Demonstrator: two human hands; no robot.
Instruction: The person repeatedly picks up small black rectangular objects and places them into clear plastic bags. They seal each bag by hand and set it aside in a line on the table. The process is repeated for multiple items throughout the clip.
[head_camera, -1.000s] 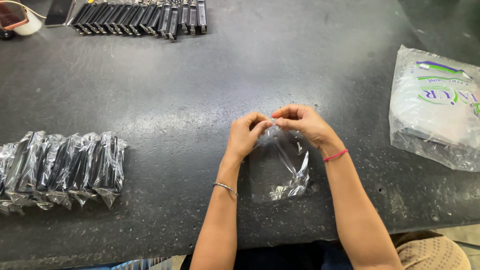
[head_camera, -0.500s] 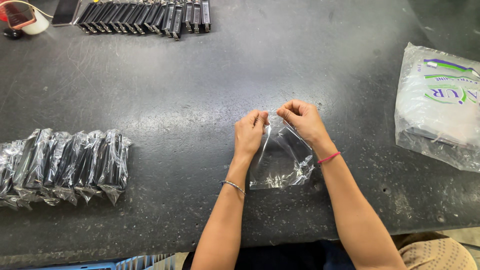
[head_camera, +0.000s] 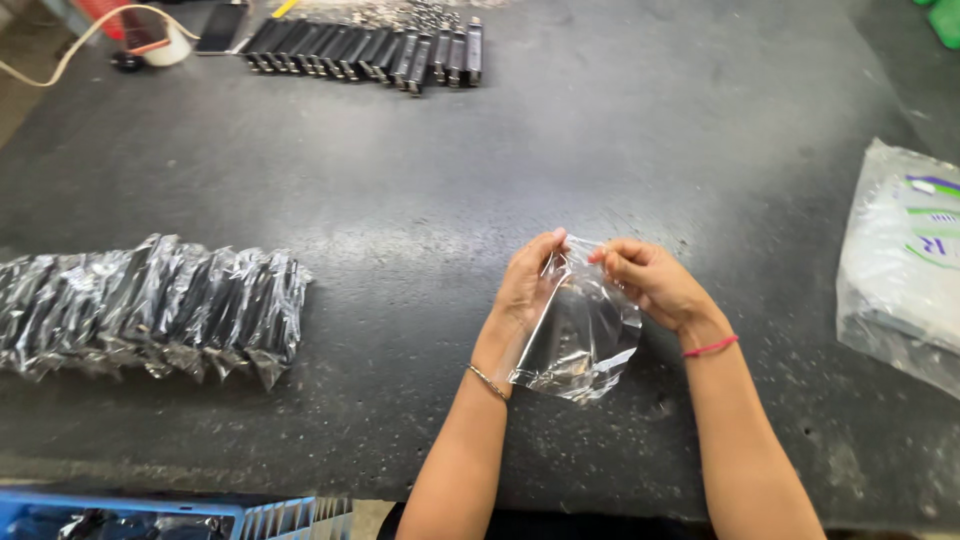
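Note:
My left hand and my right hand pinch the top edge of a small clear plastic bag just above the dark table. The bag hangs down between my wrists, and its mouth is spread apart between my fingers. I cannot tell whether anything is inside the bag. A thin bangle is on my left wrist and a red thread on my right wrist.
A row of bagged dark parts lies at the left. Unbagged black parts are lined up at the far edge. A white pack of bags sits at the right. A blue crate is at the near left edge.
My hands have moved apart, and the bag's mouth has spread wider. The view has shifted a little, so everything on the table sits lower in the picture.

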